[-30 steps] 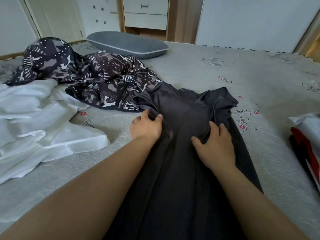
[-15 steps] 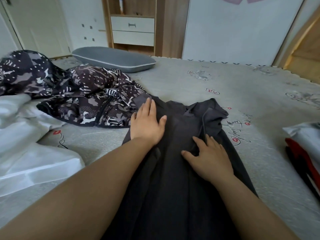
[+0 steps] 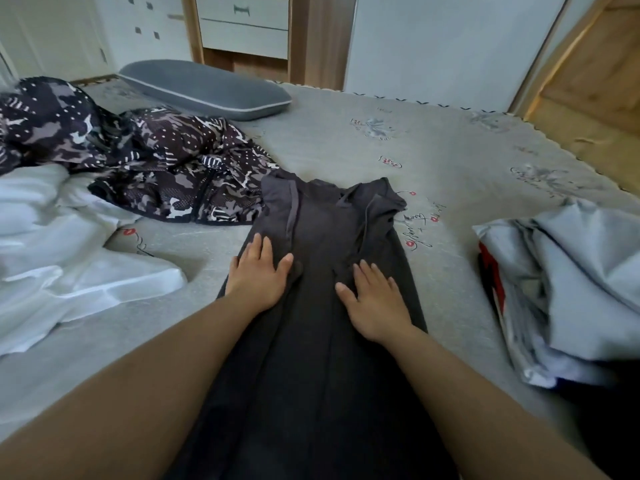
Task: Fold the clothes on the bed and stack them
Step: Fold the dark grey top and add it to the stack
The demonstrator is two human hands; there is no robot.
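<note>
Grey printed bed cover (image 3: 450,188), grey pillow (image 3: 207,90), wooden drawers (image 3: 244,27)

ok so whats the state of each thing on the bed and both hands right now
dark garment: laid out lengthwise, sides folded in, not yet folded short
left hand: flat, pressing on the dark garment
right hand: flat, pressing on the dark garment
camouflage jacket: crumpled, unfolded
white cloth: rumpled, unfolded
pale clothes on the right: piled loosely
pillow: lying flat at the far edge
drawers: closed
</note>
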